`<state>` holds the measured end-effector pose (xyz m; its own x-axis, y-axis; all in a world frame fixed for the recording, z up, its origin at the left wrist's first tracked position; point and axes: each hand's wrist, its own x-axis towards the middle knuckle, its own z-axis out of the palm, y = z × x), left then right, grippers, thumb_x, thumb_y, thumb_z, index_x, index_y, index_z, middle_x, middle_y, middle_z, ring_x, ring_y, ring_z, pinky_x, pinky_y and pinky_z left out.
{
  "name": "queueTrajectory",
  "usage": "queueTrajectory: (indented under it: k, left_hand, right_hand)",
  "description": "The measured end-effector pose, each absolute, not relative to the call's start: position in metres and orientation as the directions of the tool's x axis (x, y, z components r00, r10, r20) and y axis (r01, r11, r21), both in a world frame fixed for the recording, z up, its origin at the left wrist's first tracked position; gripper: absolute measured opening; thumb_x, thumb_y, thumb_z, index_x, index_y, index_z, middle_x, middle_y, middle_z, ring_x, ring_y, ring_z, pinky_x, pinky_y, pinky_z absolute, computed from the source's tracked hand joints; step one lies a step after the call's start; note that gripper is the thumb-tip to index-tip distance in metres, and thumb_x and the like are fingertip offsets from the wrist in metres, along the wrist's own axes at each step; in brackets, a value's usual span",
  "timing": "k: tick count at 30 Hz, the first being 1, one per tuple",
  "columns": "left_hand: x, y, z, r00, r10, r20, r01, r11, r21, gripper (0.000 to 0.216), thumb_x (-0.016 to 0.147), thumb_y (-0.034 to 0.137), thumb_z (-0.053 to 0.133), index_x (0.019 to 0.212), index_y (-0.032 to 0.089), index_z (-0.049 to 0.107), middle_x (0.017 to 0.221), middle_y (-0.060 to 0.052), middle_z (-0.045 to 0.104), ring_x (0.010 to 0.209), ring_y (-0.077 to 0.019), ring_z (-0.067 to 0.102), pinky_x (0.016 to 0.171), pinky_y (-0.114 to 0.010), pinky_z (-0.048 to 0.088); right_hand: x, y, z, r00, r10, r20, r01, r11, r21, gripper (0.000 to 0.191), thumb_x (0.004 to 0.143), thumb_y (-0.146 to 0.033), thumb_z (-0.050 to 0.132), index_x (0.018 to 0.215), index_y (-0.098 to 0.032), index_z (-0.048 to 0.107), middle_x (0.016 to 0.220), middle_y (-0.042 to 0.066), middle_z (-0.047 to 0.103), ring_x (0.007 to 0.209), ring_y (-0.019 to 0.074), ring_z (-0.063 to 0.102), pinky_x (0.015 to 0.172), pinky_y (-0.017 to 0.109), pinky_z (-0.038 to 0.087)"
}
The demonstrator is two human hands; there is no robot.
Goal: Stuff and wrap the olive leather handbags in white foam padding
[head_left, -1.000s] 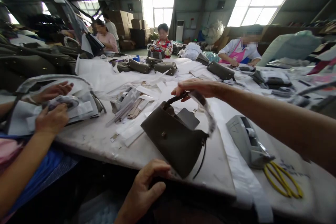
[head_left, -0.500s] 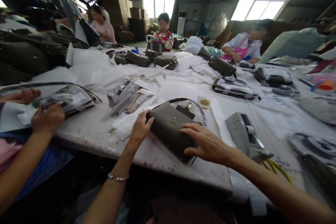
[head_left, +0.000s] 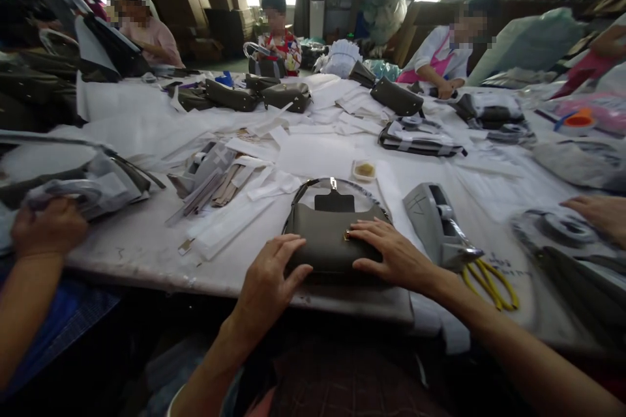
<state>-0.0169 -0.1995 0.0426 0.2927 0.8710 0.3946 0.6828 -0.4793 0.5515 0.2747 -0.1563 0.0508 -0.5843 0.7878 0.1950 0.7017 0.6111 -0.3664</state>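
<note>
A small dark olive handbag (head_left: 325,234) lies flat on the white table (head_left: 147,241) near its front edge, its wrapped handle (head_left: 337,184) arching away from me. My left hand (head_left: 271,280) rests on the bag's near left corner, fingers spread. My right hand (head_left: 391,254) lies flat on the bag's right side, fingertips at the small gold clasp (head_left: 348,233). Neither hand grips anything.
A grey tape dispenser (head_left: 435,225) and yellow-handled scissors (head_left: 489,277) lie right of the bag. Paper strips (head_left: 229,182) are scattered to the left. A co-worker's hand (head_left: 46,228) holds a wrapped bag at far left; another hand (head_left: 599,212) shows at right. More handbags (head_left: 286,96) and seated people are farther back.
The bag went from hanging by its handle in my right hand to lying flat and square in front of me. Both my hands now rest on top of it.
</note>
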Motion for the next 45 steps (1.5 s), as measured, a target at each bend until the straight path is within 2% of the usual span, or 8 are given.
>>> queueTrajectory:
  k: [4, 8, 16, 23, 28, 33, 39, 45]
  left_hand:
    - [0.006, -0.2, 0.035, 0.524, 0.782, 0.339, 0.717, -0.619, 0.32, 0.063, 0.086, 0.03, 0.068, 0.143, 0.021, 0.044, 0.147, -0.015, 0.049, 0.14, -0.0333, 0.041, 0.114, -0.054, 0.034]
    - [0.017, -0.192, 0.028, 0.543, 0.799, 0.26, 0.75, -0.6, 0.277, 0.073, 0.083, 0.02, 0.068, 0.148, 0.02, 0.037, 0.153, -0.018, 0.041, 0.143, -0.0343, 0.035, 0.117, -0.058, 0.026]
    - [0.032, -0.161, 0.008, 0.518, 0.829, 0.211, 0.723, -0.557, 0.409, 0.066, 0.084, 0.021, 0.062, 0.147, 0.02, 0.043, 0.15, -0.021, 0.044, 0.14, -0.0399, 0.04, 0.115, -0.065, 0.022]
    - [0.037, -0.17, -0.022, 0.525, 0.817, 0.241, 0.796, -0.571, 0.2, 0.055, 0.093, 0.009, 0.036, 0.146, 0.02, 0.045, 0.144, -0.019, 0.052, 0.135, -0.0365, 0.047, 0.112, -0.062, 0.032]
    - [0.037, -0.177, -0.03, 0.521, 0.813, 0.262, 0.786, -0.576, 0.226, 0.059, 0.092, 0.009, 0.037, 0.15, 0.014, 0.038, 0.15, -0.021, 0.044, 0.141, -0.0371, 0.039, 0.116, -0.062, 0.026]
    - [0.041, -0.174, -0.033, 0.538, 0.815, 0.216, 0.778, -0.578, 0.245, 0.057, 0.094, 0.018, 0.045, 0.149, 0.006, 0.036, 0.15, -0.025, 0.041, 0.142, -0.04, 0.036, 0.116, -0.063, 0.022]
    - [0.028, -0.174, -0.035, 0.57, 0.745, 0.345, 0.797, -0.604, -0.014, 0.057, 0.098, 0.038, 0.049, 0.143, 0.004, 0.043, 0.147, -0.022, 0.047, 0.139, -0.031, 0.043, 0.118, -0.047, 0.029]
    - [-0.012, -0.177, -0.041, 0.497, 0.739, 0.454, 0.856, -0.503, -0.118, 0.07, 0.092, 0.055, 0.055, 0.144, 0.009, 0.043, 0.148, -0.017, 0.048, 0.139, -0.0289, 0.043, 0.113, -0.047, 0.037]
  right_hand:
    - [0.288, -0.159, 0.052, -0.647, 0.747, 0.153, 0.689, 0.659, -0.303, 0.08, 0.075, -0.052, 0.077, 0.144, -0.026, 0.047, 0.146, 0.012, 0.052, 0.138, 0.0334, 0.043, 0.118, 0.061, 0.025]
    - [0.297, -0.163, 0.046, -0.654, 0.743, 0.14, 0.699, 0.665, -0.264, 0.095, 0.067, -0.043, 0.084, 0.149, -0.023, 0.04, 0.151, 0.015, 0.046, 0.14, 0.0351, 0.04, 0.117, 0.061, 0.027]
    - [0.272, -0.155, 0.03, -0.657, 0.729, 0.192, 0.697, 0.684, -0.214, 0.084, 0.071, -0.026, 0.079, 0.146, -0.015, 0.043, 0.147, 0.02, 0.049, 0.136, 0.0346, 0.047, 0.114, 0.056, 0.037]
    - [0.272, -0.169, -0.017, -0.654, 0.691, 0.308, 0.703, 0.706, -0.09, 0.068, 0.086, -0.002, 0.043, 0.151, -0.018, 0.035, 0.148, 0.014, 0.049, 0.14, 0.0265, 0.042, 0.115, 0.051, 0.038]
    - [0.268, -0.174, -0.024, -0.625, 0.716, 0.309, 0.709, 0.687, -0.158, 0.074, 0.09, -0.034, 0.06, 0.153, -0.012, 0.029, 0.152, 0.02, 0.042, 0.143, 0.0326, 0.037, 0.115, 0.057, 0.036]
    - [0.244, -0.153, -0.014, -0.619, 0.751, 0.23, 0.697, 0.66, -0.279, 0.078, 0.088, -0.052, 0.063, 0.153, -0.02, 0.034, 0.15, 0.017, 0.045, 0.141, 0.0322, 0.04, 0.116, 0.057, 0.034]
    - [0.234, -0.137, -0.014, -0.685, 0.717, 0.127, 0.642, 0.677, -0.36, 0.07, 0.092, -0.058, 0.054, 0.152, -0.028, 0.036, 0.155, 0.012, 0.039, 0.145, 0.0294, 0.033, 0.118, 0.056, 0.027]
    - [0.231, -0.142, -0.014, -0.651, 0.752, 0.101, 0.695, 0.644, -0.32, 0.066, 0.092, -0.059, 0.055, 0.149, -0.03, 0.042, 0.157, 0.012, 0.035, 0.146, 0.0318, 0.03, 0.119, 0.058, 0.023]
